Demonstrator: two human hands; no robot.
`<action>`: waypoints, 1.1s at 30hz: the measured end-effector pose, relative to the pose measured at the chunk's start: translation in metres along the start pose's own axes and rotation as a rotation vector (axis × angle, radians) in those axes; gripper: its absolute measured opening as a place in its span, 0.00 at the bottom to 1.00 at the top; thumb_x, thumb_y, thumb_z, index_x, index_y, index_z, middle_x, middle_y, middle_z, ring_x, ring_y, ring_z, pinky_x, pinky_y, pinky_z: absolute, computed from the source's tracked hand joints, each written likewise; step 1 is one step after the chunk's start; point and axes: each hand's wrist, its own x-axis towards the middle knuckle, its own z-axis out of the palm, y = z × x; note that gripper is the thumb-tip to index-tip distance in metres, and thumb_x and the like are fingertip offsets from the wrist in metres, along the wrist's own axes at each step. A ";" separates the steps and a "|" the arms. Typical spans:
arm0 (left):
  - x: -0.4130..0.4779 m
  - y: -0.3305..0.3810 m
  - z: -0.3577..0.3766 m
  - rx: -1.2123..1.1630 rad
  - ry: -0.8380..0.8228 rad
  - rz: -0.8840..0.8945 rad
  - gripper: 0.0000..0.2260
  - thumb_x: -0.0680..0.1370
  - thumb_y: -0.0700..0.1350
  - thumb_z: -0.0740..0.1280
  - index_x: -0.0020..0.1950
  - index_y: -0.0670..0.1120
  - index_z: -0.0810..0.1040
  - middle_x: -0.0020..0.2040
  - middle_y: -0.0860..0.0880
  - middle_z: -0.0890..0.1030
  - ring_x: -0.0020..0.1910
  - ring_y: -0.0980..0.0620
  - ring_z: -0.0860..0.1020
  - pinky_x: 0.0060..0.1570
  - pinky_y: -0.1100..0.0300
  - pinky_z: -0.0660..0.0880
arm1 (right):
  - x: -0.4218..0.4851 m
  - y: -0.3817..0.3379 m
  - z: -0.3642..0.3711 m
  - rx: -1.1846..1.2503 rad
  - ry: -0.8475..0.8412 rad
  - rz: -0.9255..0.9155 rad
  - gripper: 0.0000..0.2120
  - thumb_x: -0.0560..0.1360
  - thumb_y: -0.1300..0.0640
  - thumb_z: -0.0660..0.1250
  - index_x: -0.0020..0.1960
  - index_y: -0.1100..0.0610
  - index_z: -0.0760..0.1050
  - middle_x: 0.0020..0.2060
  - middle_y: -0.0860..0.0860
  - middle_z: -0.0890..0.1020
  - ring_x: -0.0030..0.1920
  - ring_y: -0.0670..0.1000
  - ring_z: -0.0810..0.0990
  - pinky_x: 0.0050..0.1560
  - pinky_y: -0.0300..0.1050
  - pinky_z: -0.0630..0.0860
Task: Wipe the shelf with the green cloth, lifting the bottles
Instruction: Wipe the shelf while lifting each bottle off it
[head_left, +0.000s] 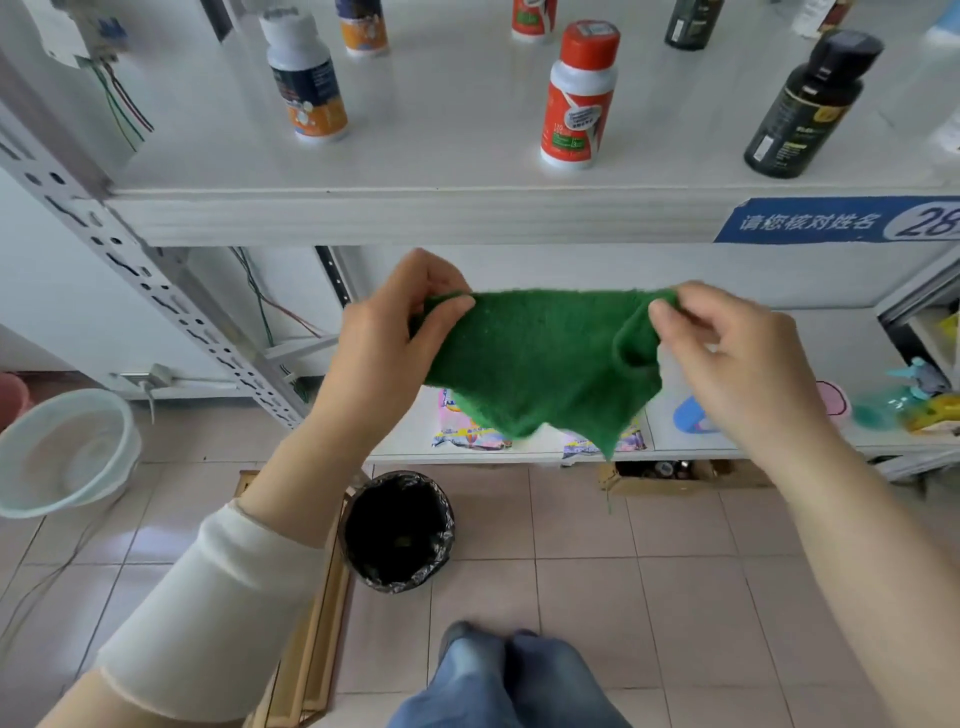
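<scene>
The green cloth (540, 358) hangs spread out in the air below the front edge of the white shelf (415, 213). My left hand (395, 332) pinches its upper left corner and my right hand (727, 353) pinches its upper right corner. On the shelf above stand a white bottle with an orange and blue label (306, 78) at the left, a red-capped white bottle (576, 98) in the middle and a black bottle (805, 104) at the right. Several more bottles stand further back.
A black-lined bin (400, 530) stands on the tiled floor below my hands. A pale plastic basin (67, 452) sits at the left. A lower shelf (675, 447) holds printed packets and colourful items. A perforated metal upright (130, 265) slants at the left.
</scene>
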 end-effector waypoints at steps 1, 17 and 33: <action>0.004 0.002 -0.002 -0.006 0.035 0.018 0.08 0.75 0.41 0.65 0.42 0.54 0.71 0.35 0.66 0.78 0.38 0.67 0.75 0.40 0.75 0.68 | 0.007 0.000 -0.002 -0.011 -0.003 -0.012 0.15 0.76 0.53 0.60 0.32 0.54 0.64 0.24 0.49 0.68 0.29 0.45 0.69 0.30 0.31 0.61; 0.051 0.027 -0.047 -0.441 -0.279 -0.335 0.06 0.76 0.43 0.65 0.39 0.49 0.75 0.26 0.54 0.79 0.25 0.56 0.75 0.27 0.66 0.73 | 0.032 -0.012 0.001 0.925 -0.467 0.512 0.12 0.77 0.56 0.57 0.49 0.60 0.78 0.38 0.52 0.84 0.37 0.47 0.83 0.40 0.38 0.80; 0.052 0.035 -0.059 -0.542 -0.346 -0.375 0.07 0.76 0.42 0.63 0.38 0.47 0.74 0.28 0.54 0.79 0.26 0.59 0.76 0.28 0.69 0.75 | 0.013 -0.004 -0.001 0.191 -0.501 0.236 0.33 0.64 0.55 0.75 0.65 0.45 0.65 0.53 0.54 0.79 0.56 0.54 0.78 0.62 0.48 0.72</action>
